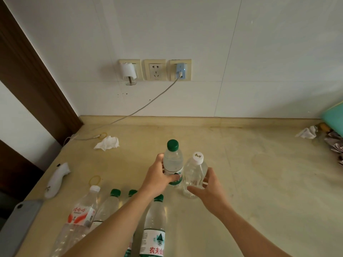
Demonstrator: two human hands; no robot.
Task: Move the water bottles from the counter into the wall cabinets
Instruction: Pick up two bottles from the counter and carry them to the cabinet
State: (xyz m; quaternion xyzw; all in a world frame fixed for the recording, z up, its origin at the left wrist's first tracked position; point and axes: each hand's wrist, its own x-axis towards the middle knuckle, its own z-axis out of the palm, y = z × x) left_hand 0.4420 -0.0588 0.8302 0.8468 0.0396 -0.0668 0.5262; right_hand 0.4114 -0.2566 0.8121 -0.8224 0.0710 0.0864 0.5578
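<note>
Green-capped bottle (173, 164): our left hand (157, 178) grasps it, upright.
White-capped bottle (194, 175): at its 3 o'clock, our right hand (209, 190) curls around it.

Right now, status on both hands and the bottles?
Left hand grips green-capped bottle. Right hand curls around white-capped bottle. Both upright on counter. Four bottles waiting nearer. Nothing blocking.

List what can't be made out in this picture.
- Wall cabinets: out of the head view, above the top edge.
- Green-capped bottle behind the left forearm: only its cap shows.
- Teal object: cut by the right edge.
- Right hand on the white-capped bottle: whether its grip is closed is unclear.
</note>
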